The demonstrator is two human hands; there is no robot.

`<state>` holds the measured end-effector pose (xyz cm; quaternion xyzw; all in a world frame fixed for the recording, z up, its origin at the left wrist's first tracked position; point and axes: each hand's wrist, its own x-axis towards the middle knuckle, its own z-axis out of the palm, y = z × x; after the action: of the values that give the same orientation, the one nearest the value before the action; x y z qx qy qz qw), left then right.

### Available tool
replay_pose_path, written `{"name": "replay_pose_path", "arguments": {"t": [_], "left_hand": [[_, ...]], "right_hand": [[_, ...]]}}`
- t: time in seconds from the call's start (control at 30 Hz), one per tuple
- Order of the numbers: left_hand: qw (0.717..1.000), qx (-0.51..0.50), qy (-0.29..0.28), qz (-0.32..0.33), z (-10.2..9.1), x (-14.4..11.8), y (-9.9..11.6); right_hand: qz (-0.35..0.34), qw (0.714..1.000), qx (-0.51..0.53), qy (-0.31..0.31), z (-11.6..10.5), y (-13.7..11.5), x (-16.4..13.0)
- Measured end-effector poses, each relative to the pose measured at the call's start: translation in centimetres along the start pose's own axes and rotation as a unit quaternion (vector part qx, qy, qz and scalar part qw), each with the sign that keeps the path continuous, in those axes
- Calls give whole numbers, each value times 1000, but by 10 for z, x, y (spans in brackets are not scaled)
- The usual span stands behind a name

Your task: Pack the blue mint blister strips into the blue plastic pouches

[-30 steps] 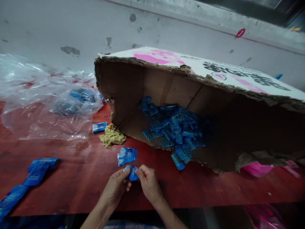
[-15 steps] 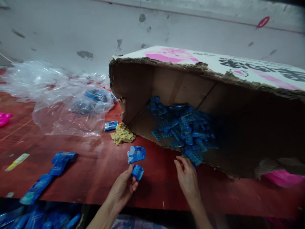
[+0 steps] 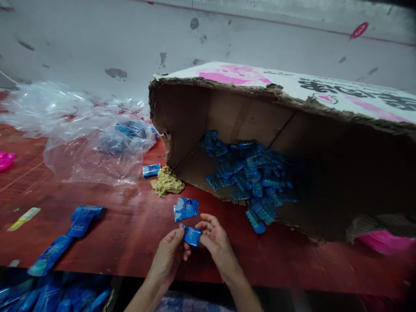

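My left hand and my right hand pinch one small blue packet between them, just above the red table's near edge. A second blue packet lies flat on the table right behind it. To the right, a torn cardboard box lies on its side, open toward me. Inside it, a heap of small blue blister strips spills out onto its lower flap.
Crumpled clear plastic bags cover the left of the red table. A tan rag and a blue packet lie by the box corner. A strip of joined blue packets trails off the left edge. Pink plastic shows under the box.
My right hand reached to the blue strips at the box mouth, then came back. Both hands now hold the small blue packet again. The view shifted left early on.
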<state>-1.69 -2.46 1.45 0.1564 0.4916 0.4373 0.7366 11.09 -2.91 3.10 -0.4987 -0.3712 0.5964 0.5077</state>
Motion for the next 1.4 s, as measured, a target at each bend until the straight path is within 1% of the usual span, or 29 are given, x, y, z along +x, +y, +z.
{"name": "replay_pose_path", "arguments": {"t": [0.1, 0.17, 0.23, 0.27, 0.3, 0.33, 0.37, 0.4, 0.43, 0.47, 0.5, 0.53, 0.57, 0.6, 0.63, 0.67, 0.73, 0.8, 0.9, 0.93, 0.97, 1.0, 1.07, 1.17, 1.3, 1.4], "left_hand": [[999, 41, -5, 17, 1, -1, 0], [999, 46, -19, 14, 1, -1, 0], [999, 25, -23, -3, -1, 0, 0], [1000, 13, -17, -12, -2, 1, 1], [1000, 2, -7, -20, -4, 2, 1], [1000, -4, 3, -24, -6, 3, 2], [1000, -6, 12, -26, -9, 4, 2], [999, -6, 18, -26, -10, 5, 2], [999, -5, 19, -27, -12, 5, 3], [999, -5, 19, -28, -13, 6, 3], [999, -6, 19, -28, -14, 7, 2], [999, -8, 20, -29, -14, 7, 2], [999, -11, 21, -32, -13, 8, 2], [999, -15, 24, -36, -12, 7, 2], [999, -21, 27, -40, -11, 7, 2], [998, -27, 29, -43, -10, 6, 2], [998, -43, 27, -48, -8, 5, 3], [997, -59, 25, -48, -9, 3, 4], [996, -69, 30, -47, -11, 1, 4], [996, -68, 32, -45, -12, 1, 4], [996, -65, 31, -43, -12, 2, 4], [997, -63, 29, -41, -12, 2, 4], [997, -58, 22, -37, -11, 3, 4], [998, -51, 10, -34, -10, 3, 5], [998, -54, 10, -23, -11, 2, 6], [999, -49, 8, -16, -11, 2, 7]], "right_hand": [[-7, 1000, 8, 23, 6, 7, 0], [-7, 1000, -9, 20, 10, 9, -3], [-31, 996, -85, -2, 6, 6, -5], [-61, 987, -149, 6, -1, 3, -6], [-96, 969, -226, 28, -12, -1, -7], [-138, 937, -309, 86, -26, -6, -7], [-166, 894, -385, 157, -43, -9, -8], [-168, 845, -456, 222, -61, -12, -8], [-160, 790, -525, 274, -78, -13, -7], [-143, 738, -587, 302, -94, -12, -7], [-126, 693, -634, 318, -106, -10, -7], [-119, 660, -667, 324, -113, -5, -7], [-123, 639, -687, 323, -116, 0, -7], [-135, 630, -697, 315, -114, 7, -6], [-151, 631, -699, 301, -109, 13, -5], [-166, 639, -696, 283, -101, 19, -5], [-184, 669, -680, 236, -83, 26, -2], [-184, 715, -648, 187, -66, 26, 0], [-188, 816, -532, 124, -50, 15, 0], [-197, 845, -486, 106, -46, 10, -2], [-209, 865, -447, 88, -42, 4, -4], [-223, 876, -422, 70, -38, -2, -7], [-245, 877, -411, 35, -31, -10, -13], [-260, 858, -444, 2, -23, -15, -18], [-280, 824, -492, -5, -22, -15, -18], [-288, 809, -512, -2, -22, -16, -18]]}}
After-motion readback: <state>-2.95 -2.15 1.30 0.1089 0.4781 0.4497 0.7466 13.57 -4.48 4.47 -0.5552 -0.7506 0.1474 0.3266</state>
